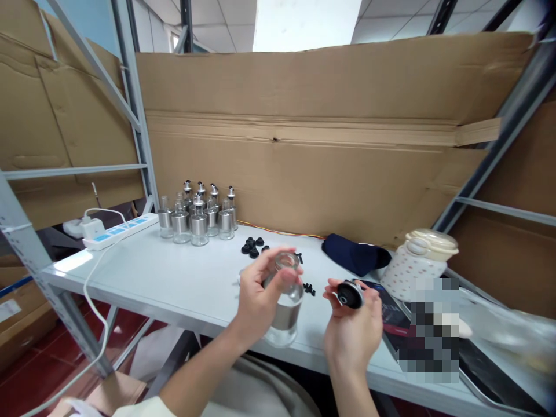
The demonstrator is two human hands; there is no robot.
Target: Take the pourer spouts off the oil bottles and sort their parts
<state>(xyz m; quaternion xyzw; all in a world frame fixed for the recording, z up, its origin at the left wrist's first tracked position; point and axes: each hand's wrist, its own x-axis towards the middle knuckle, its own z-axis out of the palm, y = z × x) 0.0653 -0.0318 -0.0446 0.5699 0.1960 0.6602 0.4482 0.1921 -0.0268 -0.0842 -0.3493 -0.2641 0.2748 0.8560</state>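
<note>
My left hand (258,292) is wrapped round the upper part of a glass bottle (286,315) with a metal band, near the front edge of the table. The bottle's open mouth faces up and carries no spout. In my right hand (354,330), the fingers grip a pourer spout (350,294), its black underside turned toward me. Bottle and spout are apart. Small black parts (309,289) lie on the table between my hands, partly hidden behind the bottle. Farther back sits a group of black stoppers (252,247).
Several similar bottles (198,226), some with spouts, stand at the back left. A power strip (125,230) lies at the left edge. Along the right are a dark blue cloth item (356,255), a dotted jar (412,269) and flat dark devices. Cardboard (304,185) walls the back.
</note>
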